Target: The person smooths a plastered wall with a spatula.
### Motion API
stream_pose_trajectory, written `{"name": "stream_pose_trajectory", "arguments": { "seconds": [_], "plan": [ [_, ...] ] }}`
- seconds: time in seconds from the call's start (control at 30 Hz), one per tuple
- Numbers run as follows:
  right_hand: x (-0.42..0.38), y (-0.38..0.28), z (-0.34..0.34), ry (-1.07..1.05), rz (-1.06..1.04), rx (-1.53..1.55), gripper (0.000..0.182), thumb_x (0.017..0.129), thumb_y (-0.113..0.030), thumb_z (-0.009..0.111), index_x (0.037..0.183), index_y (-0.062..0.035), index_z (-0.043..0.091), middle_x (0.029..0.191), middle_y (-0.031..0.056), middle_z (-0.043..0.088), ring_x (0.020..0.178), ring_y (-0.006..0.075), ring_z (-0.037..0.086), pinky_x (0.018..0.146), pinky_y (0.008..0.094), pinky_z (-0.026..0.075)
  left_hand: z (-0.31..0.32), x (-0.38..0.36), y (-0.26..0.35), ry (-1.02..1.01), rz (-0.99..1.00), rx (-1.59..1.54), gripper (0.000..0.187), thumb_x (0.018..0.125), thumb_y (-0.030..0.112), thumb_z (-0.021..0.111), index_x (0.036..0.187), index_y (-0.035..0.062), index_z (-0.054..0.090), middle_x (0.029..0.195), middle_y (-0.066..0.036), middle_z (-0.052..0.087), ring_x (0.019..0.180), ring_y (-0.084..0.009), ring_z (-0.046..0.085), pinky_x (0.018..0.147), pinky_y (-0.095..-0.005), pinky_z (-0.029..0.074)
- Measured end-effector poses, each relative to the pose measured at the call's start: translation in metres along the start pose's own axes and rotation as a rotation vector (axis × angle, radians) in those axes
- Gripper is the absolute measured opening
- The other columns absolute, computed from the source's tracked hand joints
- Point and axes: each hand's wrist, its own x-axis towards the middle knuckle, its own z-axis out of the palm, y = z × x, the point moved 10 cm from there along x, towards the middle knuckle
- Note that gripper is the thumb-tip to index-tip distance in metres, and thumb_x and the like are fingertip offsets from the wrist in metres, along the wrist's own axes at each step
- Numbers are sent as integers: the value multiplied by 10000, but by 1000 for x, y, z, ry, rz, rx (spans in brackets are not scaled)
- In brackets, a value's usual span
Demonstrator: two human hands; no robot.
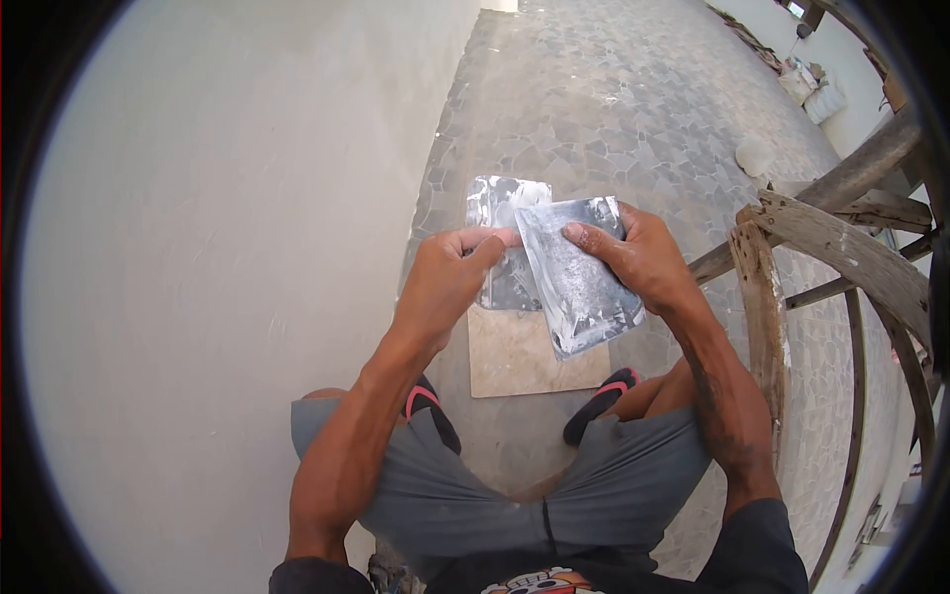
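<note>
My right hand [633, 252] grips a flat grey putty spreader plate [584, 287] smeared with white paste, the thumb on its face and the fingers behind it. The plate is tilted. My left hand [460, 262] is closed, its thumb and index finger close together, with the index fingertip at the plate's upper left edge. Whether anything is pinched there cannot be made out. Behind and below the hands is a second similar plate [510, 282], also streaked white and partly covered by the first. A square beige tile [524, 356] lies on the ground beneath, between my feet.
A smooth pale wall [228, 218] rises close on my left. Weathered wooden poles [762, 307] stand on the right. The floor [564, 109] has an irregular grey stone pattern. A whitish round object [754, 156] and sacks [816, 94] lie farther off.
</note>
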Motion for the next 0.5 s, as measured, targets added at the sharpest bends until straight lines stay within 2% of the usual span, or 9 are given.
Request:
{"name": "stream_pose_trajectory", "arguments": {
  "seconds": [0.3, 0.4, 0.5],
  "plan": [
    [-3, -6, 2, 25, -13, -98, 545, 844, -446, 736, 1032, 60, 659, 813, 169, 691, 665, 200, 667, 619, 335, 526, -1, -1, 4, 20, 18, -18, 328, 929, 207, 669, 1058, -94, 686, 937, -106, 697, 840, -124, 643, 774, -241, 497],
    [-3, -6, 2, 32, -23, -113, 563, 843, -461, 733, 1026, 66, 657, 804, 174, 688, 651, 206, 665, 609, 337, 525, -1, 0, -1, 17, 3, -24, 358, 904, 264, 700, 1055, -60, 715, 844, -65, 685, 745, -85, 587, 673, -227, 461],
    [-3, -6, 2, 33, -20, -115, 574, 842, -472, 730, 1019, 69, 656, 801, 178, 687, 640, 211, 664, 603, 339, 524, 0, 0, -3, 14, -3, -37, 351, 901, 261, 706, 1045, -59, 715, 835, -62, 682, 730, -83, 584, 658, -225, 459]
  ]
}}
